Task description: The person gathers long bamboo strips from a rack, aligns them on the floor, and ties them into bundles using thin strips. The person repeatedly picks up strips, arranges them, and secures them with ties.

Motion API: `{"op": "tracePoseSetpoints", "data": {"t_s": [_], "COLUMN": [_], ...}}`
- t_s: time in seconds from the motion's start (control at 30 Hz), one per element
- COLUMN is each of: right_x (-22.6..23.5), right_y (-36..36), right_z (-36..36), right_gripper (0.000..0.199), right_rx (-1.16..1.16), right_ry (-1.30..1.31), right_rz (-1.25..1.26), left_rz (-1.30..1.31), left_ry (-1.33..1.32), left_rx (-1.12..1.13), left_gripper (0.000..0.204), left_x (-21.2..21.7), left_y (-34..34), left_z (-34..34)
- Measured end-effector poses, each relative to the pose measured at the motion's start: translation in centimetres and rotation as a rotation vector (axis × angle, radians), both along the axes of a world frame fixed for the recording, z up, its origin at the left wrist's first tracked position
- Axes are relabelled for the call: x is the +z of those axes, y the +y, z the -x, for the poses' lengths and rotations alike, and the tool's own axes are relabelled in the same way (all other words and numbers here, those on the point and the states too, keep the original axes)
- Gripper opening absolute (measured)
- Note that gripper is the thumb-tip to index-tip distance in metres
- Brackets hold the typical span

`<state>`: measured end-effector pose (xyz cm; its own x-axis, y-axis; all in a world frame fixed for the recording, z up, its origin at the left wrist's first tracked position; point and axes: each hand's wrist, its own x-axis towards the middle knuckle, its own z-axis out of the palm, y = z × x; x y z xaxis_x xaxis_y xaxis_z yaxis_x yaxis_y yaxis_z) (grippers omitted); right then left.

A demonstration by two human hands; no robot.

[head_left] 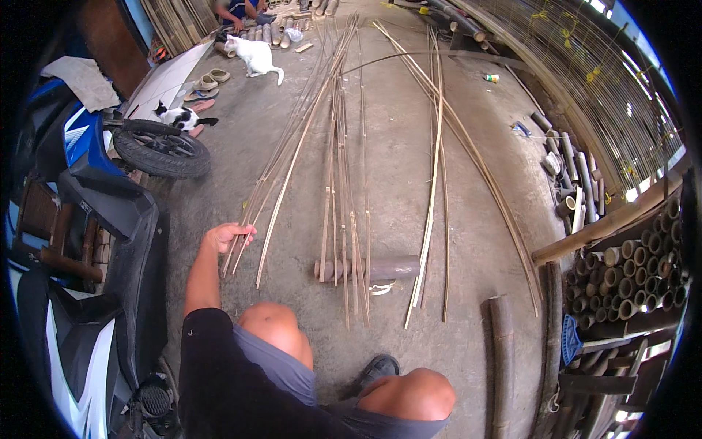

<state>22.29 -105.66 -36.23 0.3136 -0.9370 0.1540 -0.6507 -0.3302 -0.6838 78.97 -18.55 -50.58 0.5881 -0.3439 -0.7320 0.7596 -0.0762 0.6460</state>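
Observation:
My left hand (232,235) is closed around the near ends of a few thin bamboo strips (252,199), which run away from me across the concrete floor. Just to the right of that hand lies a lighter strip (281,197). In the middle, a bundle of strips (341,168) rests over a short, thick bamboo pole (395,268) lying crosswise. Further right, more long strips (468,143) cross one another and fan out toward me. My right hand is not in the picture.
A motorbike (95,205) stands close on my left. A white cat (254,55) sits ahead, and a black-and-white cat (175,115) lies near sandals (205,89). Bamboo poles (502,366) lie to the right beside stacked cut tubes (629,271). Someone (245,10) sits at the far end.

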Motion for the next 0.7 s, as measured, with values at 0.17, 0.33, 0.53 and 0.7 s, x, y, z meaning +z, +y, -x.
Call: {"op": "tracePoseSetpoints", "data": {"t_s": [0.17,0.33,0.53,0.7], "right_x": [5.5,11.5,4.6,-5.7], "right_y": [-4.2,-7.3,-2.1,1.5], "right_z": [7.5,9.7,-11.9,-25.2], "right_gripper": [0.029,0.032,0.027,0.025], "right_rx": [-0.171,-0.157,0.37,0.459], "right_ry": [0.01,-0.046,-0.114,0.016], "right_rz": [0.113,0.187,0.178,-0.08], "left_rz": [-0.01,0.098,0.234,0.259], "left_ry": [0.059,0.037,0.034,0.083], "left_rx": [-0.13,-0.232,-0.156,-0.202], "left_gripper": [0.028,0.031,0.034,0.034], "left_x": [-1.2,-1.7,-0.5,1.7], "left_y": [-1.6,-10.2,-19.1,-25.0], "left_z": [-0.8,0.6,3.1,6.5]}}
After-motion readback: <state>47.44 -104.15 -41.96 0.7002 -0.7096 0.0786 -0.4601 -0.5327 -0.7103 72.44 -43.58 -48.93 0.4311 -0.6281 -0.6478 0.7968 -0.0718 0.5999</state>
